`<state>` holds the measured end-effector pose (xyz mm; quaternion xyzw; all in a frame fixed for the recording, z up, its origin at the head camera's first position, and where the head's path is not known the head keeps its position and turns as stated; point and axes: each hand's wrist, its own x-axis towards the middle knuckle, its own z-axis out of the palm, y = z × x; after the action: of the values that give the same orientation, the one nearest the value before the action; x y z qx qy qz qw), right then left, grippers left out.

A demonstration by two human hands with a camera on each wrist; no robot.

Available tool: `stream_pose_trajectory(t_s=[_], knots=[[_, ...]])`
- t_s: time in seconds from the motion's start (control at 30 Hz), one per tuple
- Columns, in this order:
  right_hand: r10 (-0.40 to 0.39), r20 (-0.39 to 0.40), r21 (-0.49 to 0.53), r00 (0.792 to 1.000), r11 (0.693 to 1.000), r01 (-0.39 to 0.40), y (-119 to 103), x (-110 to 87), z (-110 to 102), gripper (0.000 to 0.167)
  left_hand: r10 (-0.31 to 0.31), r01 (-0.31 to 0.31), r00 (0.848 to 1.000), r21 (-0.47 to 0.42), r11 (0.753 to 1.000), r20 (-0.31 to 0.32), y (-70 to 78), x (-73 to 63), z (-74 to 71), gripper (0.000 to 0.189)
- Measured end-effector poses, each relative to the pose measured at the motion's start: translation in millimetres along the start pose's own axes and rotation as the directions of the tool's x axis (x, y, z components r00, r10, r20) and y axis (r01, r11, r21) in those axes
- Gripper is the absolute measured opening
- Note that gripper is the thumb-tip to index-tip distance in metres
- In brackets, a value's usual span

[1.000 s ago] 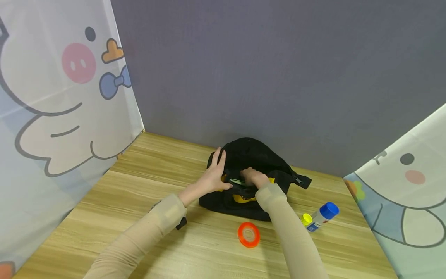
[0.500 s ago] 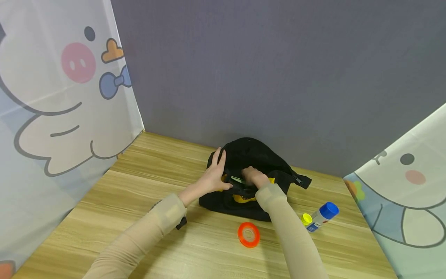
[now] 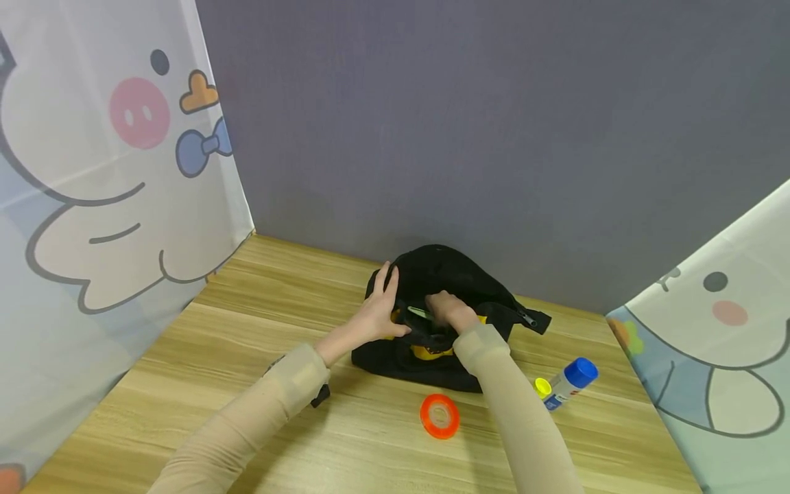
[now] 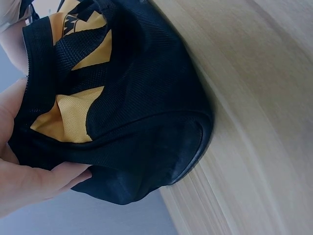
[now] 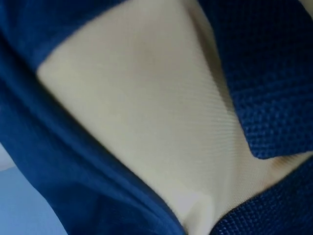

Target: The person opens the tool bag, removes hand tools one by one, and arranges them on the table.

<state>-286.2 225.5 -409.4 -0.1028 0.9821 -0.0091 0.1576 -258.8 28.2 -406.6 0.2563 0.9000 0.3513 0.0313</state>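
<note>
A black zippered bag with yellow patches stands against the grey backdrop, its mouth spread wide. My left hand holds its left end; in the left wrist view, the fingers curve against the outside of the black fabric. My right hand reaches into the mouth, and its fingertips are hidden there. Beside that hand, inside the bag, shows a thin pale green object of unclear kind. The right wrist view shows only the bag's yellow patch and dark straps up close.
An orange-red tape roll lies in front of the bag. To the right are a glue stick with a blue cap and a small yellow object. A dark object is partly under the left sleeve. All are on the wooden table.
The right hand has shifted slightly within the bag, and the pale green object has moved a little toward the back. The left hand has kept its place.
</note>
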Motion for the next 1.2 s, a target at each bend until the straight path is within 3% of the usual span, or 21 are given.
stream_pose_trajectory(t_s=[0.1,0.2,0.6,0.8,1.2], knots=[[0.031,0.056,-0.005,0.998,1.000,-0.031,2,15.7,-1,0.026,0.001,-0.001,1.000,-0.001,1.000,0.002,-0.1,-0.6,-1.1,0.118],[0.019,0.058,-0.005,0.998,1.000,-0.019,2,19.1,-2,0.022,0.001,-0.001,1.000,-0.005,1.000,0.004,-0.2,-1.1,-2.2,0.118],[-0.029,0.063,-0.003,0.998,1.000,0.030,-8,7.0,-26,0.022,0.007,-0.007,1.000,-0.014,1.000,0.004,-2.3,-1.7,-2.4,0.119],[-0.098,0.051,-0.069,0.994,0.992,0.102,-15,-1.4,-42,0.020,0.014,-0.014,1.000,-0.019,1.000,0.004,-2.6,-0.5,-1.1,0.123],[-0.110,0.070,-0.132,0.991,0.984,0.119,-18,-12.7,-62,0.025,-0.012,0.012,1.000,-0.008,1.000,0.015,-2.2,0.9,-0.7,0.126]])
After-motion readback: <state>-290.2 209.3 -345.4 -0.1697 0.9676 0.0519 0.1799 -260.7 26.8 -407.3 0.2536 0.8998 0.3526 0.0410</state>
